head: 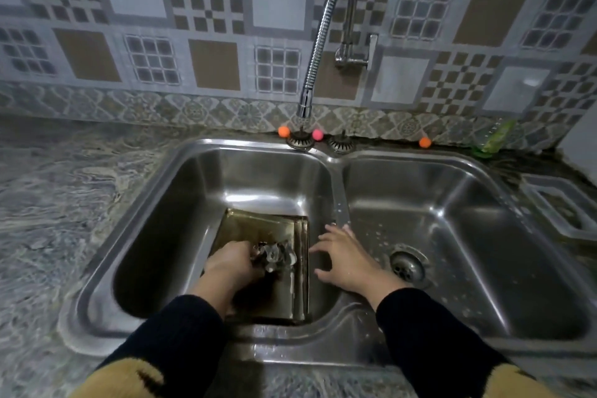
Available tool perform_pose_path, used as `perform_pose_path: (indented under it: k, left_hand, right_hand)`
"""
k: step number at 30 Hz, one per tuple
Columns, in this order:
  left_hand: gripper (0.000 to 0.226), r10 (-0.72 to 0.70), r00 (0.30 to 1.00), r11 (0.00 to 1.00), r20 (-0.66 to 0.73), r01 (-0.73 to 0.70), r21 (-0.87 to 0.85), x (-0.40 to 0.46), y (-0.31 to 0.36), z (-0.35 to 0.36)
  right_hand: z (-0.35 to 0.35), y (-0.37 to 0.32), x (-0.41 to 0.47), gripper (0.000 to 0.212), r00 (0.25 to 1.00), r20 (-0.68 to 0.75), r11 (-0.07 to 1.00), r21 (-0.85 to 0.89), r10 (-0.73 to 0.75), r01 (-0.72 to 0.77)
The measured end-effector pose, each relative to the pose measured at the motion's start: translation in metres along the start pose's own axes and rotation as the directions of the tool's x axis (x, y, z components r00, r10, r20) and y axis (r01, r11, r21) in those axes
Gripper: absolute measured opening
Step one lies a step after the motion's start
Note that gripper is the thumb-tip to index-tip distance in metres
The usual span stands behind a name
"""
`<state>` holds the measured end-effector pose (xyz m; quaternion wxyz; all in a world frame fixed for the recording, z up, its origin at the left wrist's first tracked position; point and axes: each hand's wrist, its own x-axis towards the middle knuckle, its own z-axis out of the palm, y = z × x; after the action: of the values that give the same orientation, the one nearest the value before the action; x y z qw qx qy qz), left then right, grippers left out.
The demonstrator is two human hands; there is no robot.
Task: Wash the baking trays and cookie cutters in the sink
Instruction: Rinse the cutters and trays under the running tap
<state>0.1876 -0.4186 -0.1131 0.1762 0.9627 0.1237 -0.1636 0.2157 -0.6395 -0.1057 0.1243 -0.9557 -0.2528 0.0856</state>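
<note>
A stained rectangular baking tray [258, 226] lies in the left basin of a double steel sink [200, 171], tight against the divider. My left hand [231, 263] reaches into the tray, shut on a bunch of shiny metal cookie cutters [274, 256]. My right hand [347, 257] hovers open with fingers spread over the divider, at the tray's right edge and the right basin. No water runs from the flexible tap [318, 42] above the left basin.
The right basin has a drain [407, 266] and water drops. Two strainer plugs [300, 140] and small coloured balls [283, 131] sit on the sink's back rim. A green bottle [492, 139] leans at the back right. A white tray [562, 203] sits right; marble counter spreads left.
</note>
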Motion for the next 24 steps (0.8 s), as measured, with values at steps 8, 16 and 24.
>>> perform_pose_path:
  k: [8, 16, 24]
  left_hand:
    - [0.039, 0.164, 0.757, 0.822, -0.632, -0.459, -0.337, 0.017, 0.077, -0.106]
    - [0.051, 0.354, 0.683, 0.469, -0.639, -0.720, -0.510, 0.021, 0.146, -0.180]
    - [0.053, 0.339, 0.666, 0.419, -0.664, -0.739, -0.527, 0.036, 0.152, -0.177]
  right_hand:
    - [-0.041, 0.007, 0.019, 0.035, 0.990, 0.094, 0.927, 0.350, 0.108, -0.134]
    - [-0.157, 0.037, 0.100, 0.029, 0.960, -0.113, 0.896, 0.401, 0.256, -0.191]
    - [-0.254, 0.073, 0.175, 0.061, 0.844, -0.361, 0.849, 0.494, 0.398, -0.189]
